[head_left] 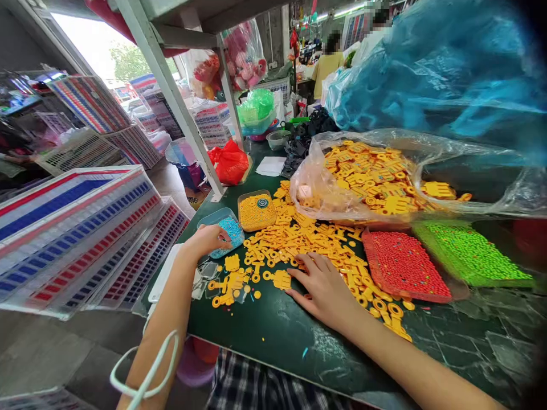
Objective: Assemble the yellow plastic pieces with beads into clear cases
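My left hand (pixel 208 238) reaches over the rim of a small clear tray (pixel 200 219) with blue beads (pixel 231 229). Its fingers are bent down and together at the beads; what is between them is too small to make out. On the green table lies my right hand (pixel 320 285), fingers spread. Its index finger and thumb are at the edge of a flat yellow plastic piece (pixel 281 279) shaped like a hand with a ring. A heap of similar yellow pieces (pixel 294 239) spreads beyond it. Several more yellow pieces (pixel 233 282) lie near my left forearm.
A tray of yellow beads (pixel 256 219) stands behind the blue one. Red beads (pixel 405 262) and green beads (pixel 478 250) are at right. Behind is an open plastic bag (pixel 325 199) of yellow pieces. A metal shelf post (pixel 171 97) rises at left, beside stacked crates (pixel 77 239).
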The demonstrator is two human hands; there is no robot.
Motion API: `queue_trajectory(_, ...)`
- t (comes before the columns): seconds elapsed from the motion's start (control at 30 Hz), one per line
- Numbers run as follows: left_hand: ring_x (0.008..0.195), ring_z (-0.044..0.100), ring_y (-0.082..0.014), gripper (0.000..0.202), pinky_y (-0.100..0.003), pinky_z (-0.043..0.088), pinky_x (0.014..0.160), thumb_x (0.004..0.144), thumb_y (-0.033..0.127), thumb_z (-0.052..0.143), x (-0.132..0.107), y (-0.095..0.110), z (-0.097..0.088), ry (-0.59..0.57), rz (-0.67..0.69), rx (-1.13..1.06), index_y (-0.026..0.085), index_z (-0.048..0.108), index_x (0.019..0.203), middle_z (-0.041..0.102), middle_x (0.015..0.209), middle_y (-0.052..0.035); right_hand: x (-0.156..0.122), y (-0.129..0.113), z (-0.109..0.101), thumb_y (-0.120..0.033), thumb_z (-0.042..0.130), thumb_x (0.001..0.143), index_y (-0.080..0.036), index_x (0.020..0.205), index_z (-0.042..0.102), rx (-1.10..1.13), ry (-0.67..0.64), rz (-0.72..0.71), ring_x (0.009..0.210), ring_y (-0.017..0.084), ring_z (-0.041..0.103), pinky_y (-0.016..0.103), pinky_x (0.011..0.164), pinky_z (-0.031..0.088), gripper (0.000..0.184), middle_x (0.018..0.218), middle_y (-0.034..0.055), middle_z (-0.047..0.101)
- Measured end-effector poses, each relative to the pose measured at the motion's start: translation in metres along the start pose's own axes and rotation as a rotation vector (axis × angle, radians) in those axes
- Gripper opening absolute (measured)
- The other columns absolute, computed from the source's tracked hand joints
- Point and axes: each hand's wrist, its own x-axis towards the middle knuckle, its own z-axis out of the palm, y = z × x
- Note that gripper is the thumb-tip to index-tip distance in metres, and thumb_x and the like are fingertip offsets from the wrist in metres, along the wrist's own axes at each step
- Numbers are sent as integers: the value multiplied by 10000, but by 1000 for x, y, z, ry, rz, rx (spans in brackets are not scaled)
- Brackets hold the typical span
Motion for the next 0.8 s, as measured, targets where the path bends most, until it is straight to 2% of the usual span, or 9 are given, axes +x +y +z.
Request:
queue_trajectory(0.17,806,675,-251,262,-348,418,864,793,429,590,4,-2,1,-21,4,38,220,749,800,754,801,-37,1,0,-2,-424,673,838,-181,995,707,-26,-15,7,1067,291,511,417,905,421,291,1127,131,628)
queue_trajectory(0.23,864,668,-261,286,-349,413,860,823,429,551,1,-1,-2,16,1,61,215,740,824,754,871,-56,2,1,-2,-423,674,838,-175,992,709,-27,-20,11,1064,294,509,419,903,419,293,1130,132,627)
queue_trajectory(0.3,939,647,-266,325,-352,406,858,870,435,497,-4,4,-5,115,4,66,207,727,888,738,975,-78,1,1,-1,-422,670,842,-174,987,710,-20,-24,16,1060,295,509,422,904,418,291,1133,130,627)
queue_trajectory(0.37,948,627,-251,351,-352,403,850,908,453,463,-11,18,-5,272,74,13,205,712,929,720,994,-77,1,1,0,-423,671,841,-172,984,712,-13,-24,25,1059,298,510,425,903,418,292,1133,128,627)
queue_trajectory(0.43,902,620,-223,333,-349,399,847,930,447,470,-18,40,1,409,234,-90,209,702,914,710,931,-52,2,1,-1,-425,677,836,-171,981,713,-8,-26,32,1061,302,509,426,901,418,295,1132,130,626)
queue_trajectory(0.47,888,619,-211,318,-347,394,850,942,428,472,-21,52,7,428,336,-137,210,699,898,707,913,-39,2,1,-1,-425,680,834,-171,980,713,-5,-29,35,1062,301,508,425,898,419,294,1135,130,625)
queue_trajectory(0.53,862,613,-193,296,-341,387,836,961,393,476,-25,78,22,410,479,-183,208,696,891,697,874,-28,2,2,-2,-421,682,835,-172,982,711,6,-37,41,1062,295,506,420,896,419,290,1141,128,622)
queue_trajectory(0.63,834,587,-191,245,-337,375,790,955,354,516,-26,103,45,338,587,-130,201,694,885,678,833,-21,3,1,-3,-416,677,840,-169,1005,706,11,-51,50,1059,294,504,424,894,419,299,1145,131,618)
queue_trajectory(0.8,829,567,-186,210,-344,353,803,953,321,531,-23,108,63,316,622,-90,197,689,894,670,836,-14,3,0,-2,-417,671,844,-155,1035,698,5,-69,69,1078,308,489,438,908,408,325,1154,135,611)
